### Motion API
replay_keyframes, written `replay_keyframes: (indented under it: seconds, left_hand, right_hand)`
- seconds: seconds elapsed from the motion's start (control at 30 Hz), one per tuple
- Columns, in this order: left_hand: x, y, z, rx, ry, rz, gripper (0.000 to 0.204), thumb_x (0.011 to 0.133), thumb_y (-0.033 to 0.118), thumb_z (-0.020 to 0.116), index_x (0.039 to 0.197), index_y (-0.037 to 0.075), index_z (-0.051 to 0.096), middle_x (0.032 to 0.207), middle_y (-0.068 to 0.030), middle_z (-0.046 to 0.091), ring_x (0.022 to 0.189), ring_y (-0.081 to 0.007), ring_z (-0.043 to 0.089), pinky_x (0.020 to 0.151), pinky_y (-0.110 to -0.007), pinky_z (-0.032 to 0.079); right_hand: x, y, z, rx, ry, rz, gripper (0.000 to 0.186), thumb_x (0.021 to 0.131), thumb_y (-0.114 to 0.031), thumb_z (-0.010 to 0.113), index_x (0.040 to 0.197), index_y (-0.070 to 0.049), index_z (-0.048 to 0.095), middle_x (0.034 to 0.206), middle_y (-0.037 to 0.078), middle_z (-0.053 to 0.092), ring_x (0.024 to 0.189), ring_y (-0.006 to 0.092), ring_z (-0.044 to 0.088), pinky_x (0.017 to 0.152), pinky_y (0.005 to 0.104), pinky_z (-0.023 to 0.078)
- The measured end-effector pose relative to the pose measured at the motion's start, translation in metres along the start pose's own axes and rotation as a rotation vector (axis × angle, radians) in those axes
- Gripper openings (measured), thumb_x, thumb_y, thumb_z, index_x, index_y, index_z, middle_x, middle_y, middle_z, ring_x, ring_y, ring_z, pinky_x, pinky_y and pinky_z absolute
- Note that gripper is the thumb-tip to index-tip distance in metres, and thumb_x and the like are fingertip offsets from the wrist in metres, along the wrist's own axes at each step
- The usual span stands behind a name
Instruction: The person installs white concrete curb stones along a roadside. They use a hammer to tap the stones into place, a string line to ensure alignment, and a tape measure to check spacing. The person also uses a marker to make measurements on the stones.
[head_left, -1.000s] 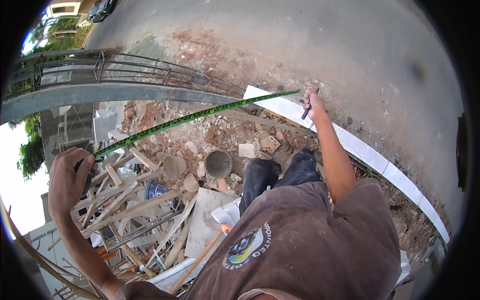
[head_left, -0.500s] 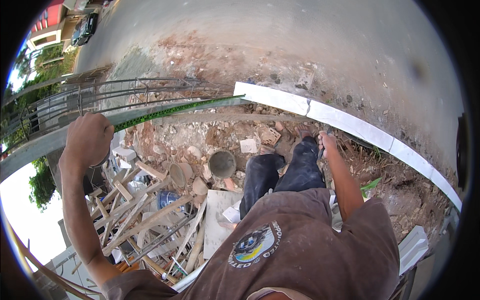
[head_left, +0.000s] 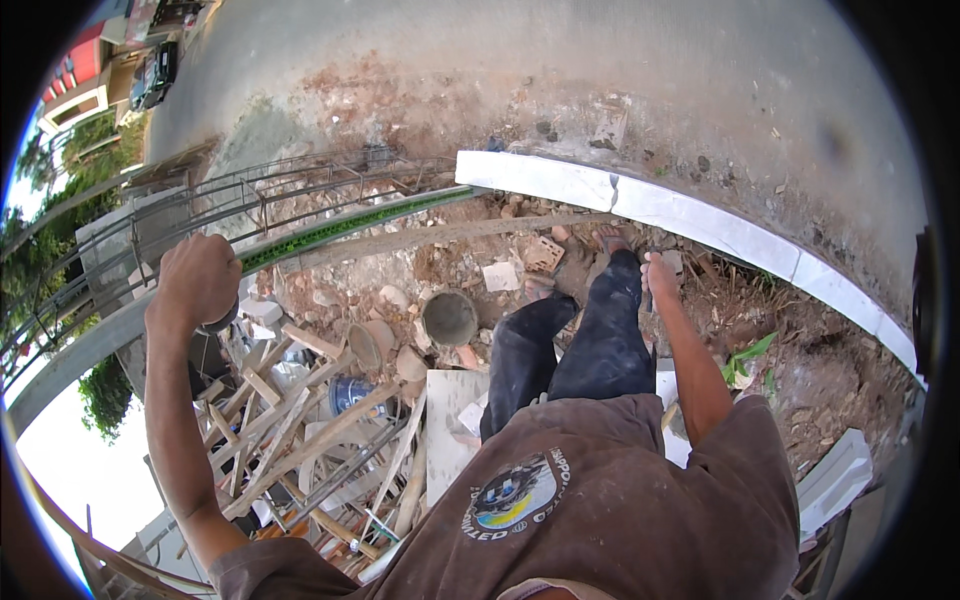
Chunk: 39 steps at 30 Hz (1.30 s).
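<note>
My left hand is a closed fist at the left end of the green strip of a long bar. That bar is grey beside the green, and its far end meets the end of a white slab row. The fist hides what its fingers hold, but it appears to grip the bar. Beside my right thigh hangs my right hand, its fingers curled round a thin dark object that I cannot make out. Past the right hand, the white slabs curve away to the right, with a visible crack or joint.
Steel rebar cages run beyond the bar at left. A wooden plank lies on the rubble. Nearer are a round bucket of grey mix, a blue bucket and heaped timber. A hollow brick lies by my feet.
The view has shifted a little. My left fist appears slightly farther right and lower, and the green strip looks broader. My right hand stays beside my thigh, still closed.
</note>
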<state>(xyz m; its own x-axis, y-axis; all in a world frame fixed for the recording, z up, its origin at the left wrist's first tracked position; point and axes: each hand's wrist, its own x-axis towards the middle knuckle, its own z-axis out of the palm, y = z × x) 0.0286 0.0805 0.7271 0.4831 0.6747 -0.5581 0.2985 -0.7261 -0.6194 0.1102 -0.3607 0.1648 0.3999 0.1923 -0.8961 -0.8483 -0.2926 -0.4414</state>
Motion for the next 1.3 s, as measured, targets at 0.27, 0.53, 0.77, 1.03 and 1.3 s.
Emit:
replay_keyframes:
  seconds: [0.27,0.53,0.77,1.03,1.3]
  left_hand:
    - [0.0,-0.007,0.018,-0.057,-0.004,-0.003,0.024,0.08,0.016,0.056,0.073,-0.003,0.069,0.08,-0.0283,0.065,0.081,-0.0472,0.063,0.079,-0.053,0.049]
    - [0.0,-0.013,0.016,-0.035,-0.105,-0.045,0.027,0.085,0.02,0.057,0.076,-0.003,0.066,0.081,-0.0253,0.064,0.083,-0.0438,0.063,0.076,-0.052,0.048]
    - [0.001,-0.012,0.019,-0.022,-0.074,-0.065,0.027,0.085,0.021,0.057,0.074,-0.002,0.066,0.08,-0.0263,0.064,0.083,-0.0442,0.062,0.075,-0.052,0.048]
    - [-0.003,-0.003,0.014,-0.003,-0.033,-0.077,0.028,0.086,0.019,0.055,0.072,-0.003,0.066,0.078,-0.0278,0.064,0.08,-0.0461,0.063,0.077,-0.054,0.048]
    - [0.0,0.006,0.013,0.034,-0.082,-0.144,0.029,0.089,0.019,0.057,0.072,-0.004,0.064,0.075,-0.0252,0.063,0.079,-0.0447,0.061,0.073,-0.053,0.046]
  right_hand:
    - [-0.003,0.002,0.016,-0.04,-0.022,-0.079,0.022,0.095,-0.017,0.049,0.077,-0.007,0.055,0.064,0.0,0.048,0.048,0.0109,0.046,0.043,0.0301,0.039]
    - [0.022,0.026,-0.002,-0.133,-0.025,-0.043,0.024,0.097,-0.023,0.049,0.091,-0.003,0.061,0.069,0.002,0.055,0.052,0.0115,0.051,0.044,0.0288,0.043]
    - [0.027,0.022,0.0,-0.128,-0.028,-0.03,0.023,0.097,-0.021,0.05,0.09,-0.003,0.061,0.067,0.002,0.054,0.051,0.0112,0.05,0.043,0.028,0.042]
    - [0.0,-0.019,0.036,-0.022,-0.006,-0.078,0.02,0.099,-0.012,0.047,0.116,-0.001,0.052,0.085,0.008,0.059,0.059,0.0143,0.056,0.048,0.0299,0.05]
    - [0.023,-0.079,0.138,0.586,-0.678,0.08,0.041,0.095,0.005,0.041,0.135,0.008,0.046,0.113,0.019,0.063,0.101,0.0255,0.067,0.092,0.0354,0.058]
